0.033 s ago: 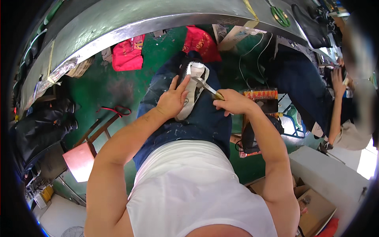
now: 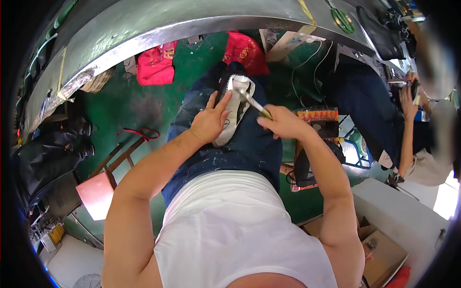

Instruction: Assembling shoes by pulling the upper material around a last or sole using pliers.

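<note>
An upturned shoe [image 2: 230, 117] with a pale underside and dark edges lies lengthwise across my lap, over blue trousers [image 2: 192, 139]. Along its left edge rests my left hand [image 2: 210, 121], with two fingers stretched out and spread toward the far end and the thumb against the shoe. My right hand [image 2: 282, 121] is closed round the handle of a hammer [image 2: 254, 103] that slants up and left. The hammer's metal head, slightly blurred, is over the far part of the underside; whether it touches cannot be told.
A metal-edged workbench [image 2: 192, 25] curves across the far side, with green-handled scissors [image 2: 342, 20] on it. Red cloth bundles [image 2: 156, 65] lie on the green floor beneath. To the left stands a small stool [image 2: 98, 194]. A co-worker's arm [image 2: 408, 129] is at the right.
The hammer head has shifted slightly up and to the right, turning in my right hand. My left hand and the shoe stay put. The co-worker's hands have moved a little.
</note>
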`<state>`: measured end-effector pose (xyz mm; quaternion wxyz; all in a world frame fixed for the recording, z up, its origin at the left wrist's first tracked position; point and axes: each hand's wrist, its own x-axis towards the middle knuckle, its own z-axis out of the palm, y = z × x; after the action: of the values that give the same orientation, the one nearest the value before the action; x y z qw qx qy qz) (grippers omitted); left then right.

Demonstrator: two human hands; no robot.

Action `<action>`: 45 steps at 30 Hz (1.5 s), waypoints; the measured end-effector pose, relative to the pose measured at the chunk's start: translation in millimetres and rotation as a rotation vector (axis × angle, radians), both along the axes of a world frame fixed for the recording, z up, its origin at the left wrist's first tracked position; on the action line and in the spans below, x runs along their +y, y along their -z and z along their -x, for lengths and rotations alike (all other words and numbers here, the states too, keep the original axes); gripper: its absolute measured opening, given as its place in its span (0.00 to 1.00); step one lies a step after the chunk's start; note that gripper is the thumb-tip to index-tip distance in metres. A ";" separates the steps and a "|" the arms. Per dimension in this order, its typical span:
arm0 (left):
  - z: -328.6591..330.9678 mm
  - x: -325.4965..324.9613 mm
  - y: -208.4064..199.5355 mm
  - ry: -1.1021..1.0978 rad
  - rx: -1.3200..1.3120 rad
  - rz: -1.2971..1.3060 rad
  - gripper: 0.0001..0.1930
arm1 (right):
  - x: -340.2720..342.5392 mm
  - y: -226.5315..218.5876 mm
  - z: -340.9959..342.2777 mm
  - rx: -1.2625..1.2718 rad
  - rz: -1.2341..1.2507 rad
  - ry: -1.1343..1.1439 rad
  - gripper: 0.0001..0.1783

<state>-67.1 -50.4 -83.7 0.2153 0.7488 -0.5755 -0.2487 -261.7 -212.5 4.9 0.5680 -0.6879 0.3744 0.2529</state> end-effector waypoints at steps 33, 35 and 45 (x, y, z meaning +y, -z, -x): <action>-1.1 13.2 -23.1 0.027 0.385 -0.284 0.67 | 65.8 15.5 9.3 -0.173 0.578 -0.231 0.24; -7.1 6.2 -36.7 0.028 0.326 -0.297 0.61 | 62.2 24.5 16.7 -0.297 0.556 -0.103 0.23; -44.6 -31.9 -136.3 -0.215 0.548 0.356 0.23 | 79.0 77.1 57.2 -0.599 0.007 0.851 0.22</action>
<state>-22.4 -82.3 52.7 0.5142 0.6613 -0.4482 -0.3122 -318.9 -133.6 -72.2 0.7006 -0.5190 0.4427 -0.2095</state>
